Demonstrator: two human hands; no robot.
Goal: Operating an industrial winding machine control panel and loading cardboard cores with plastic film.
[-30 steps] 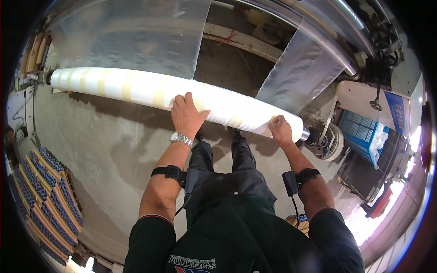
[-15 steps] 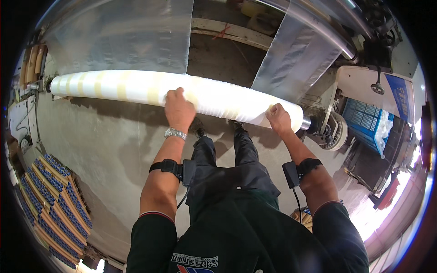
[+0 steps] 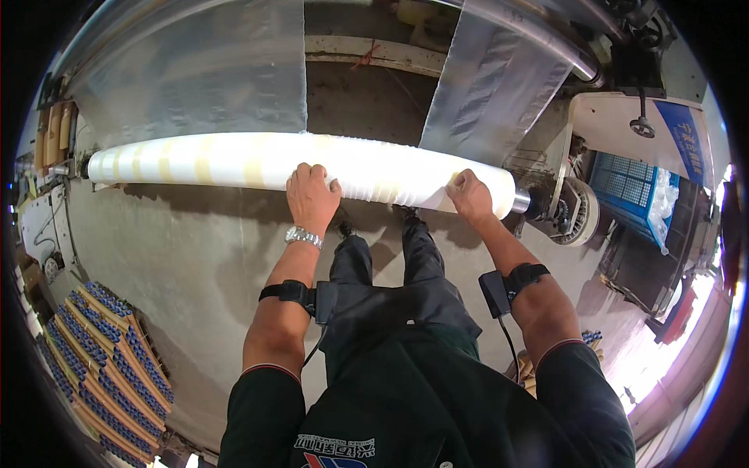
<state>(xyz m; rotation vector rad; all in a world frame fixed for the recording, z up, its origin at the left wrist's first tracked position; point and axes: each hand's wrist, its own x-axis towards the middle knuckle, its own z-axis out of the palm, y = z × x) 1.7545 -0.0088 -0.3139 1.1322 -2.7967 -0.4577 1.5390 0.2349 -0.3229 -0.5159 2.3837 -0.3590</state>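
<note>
The long white film roll [image 3: 257, 162] sits horizontally on its machine shaft above the concrete floor [image 3: 172, 257], below 2 hanging clear film sheets [image 3: 195, 74]. The left hand [image 3: 312, 199] lies flat on the roll mid-length, grip released; the right hand [image 3: 470, 195] is clenched on film at the roll's right end. The step in hand appears to be smoothing or securing the outer wrap; the next move calls for even pressure from both hands along the roll.

A blue slanted sign [image 3: 685, 139] with pale lettering sits on the white machine housing [image 3: 608, 125] at the upper right. Just below it a blue plastic crate [image 3: 624, 195] holds clear-wrapped white bundles [image 3: 663, 199]. At the lower left, on the floor, flat brown cartons [image 3: 101, 366] lie stacked in rows, packed with blue-ended tubes [image 3: 117, 363].
</note>
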